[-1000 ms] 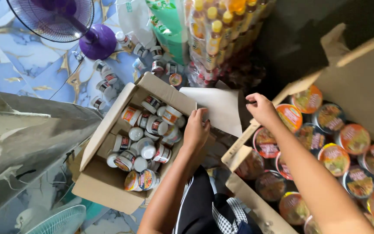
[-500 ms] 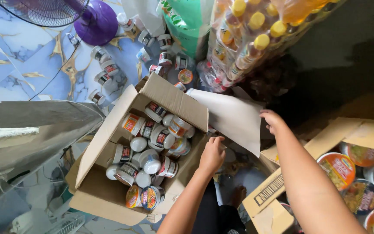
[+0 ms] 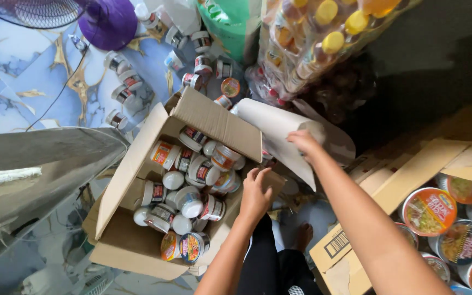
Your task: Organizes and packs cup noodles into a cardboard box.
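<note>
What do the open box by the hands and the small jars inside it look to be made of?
Open box: corrugated cardboard, matte brown, judging by its creased, folded flaps. Small jars: probably plastic, with white lids and glossy printed labels; glass cannot be ruled out. The left hand rests at the box's edge.

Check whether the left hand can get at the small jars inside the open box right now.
Probably yes: the left hand rests on the cardboard box edge, flaps open, and the jars lie uncovered right beside it.
</note>
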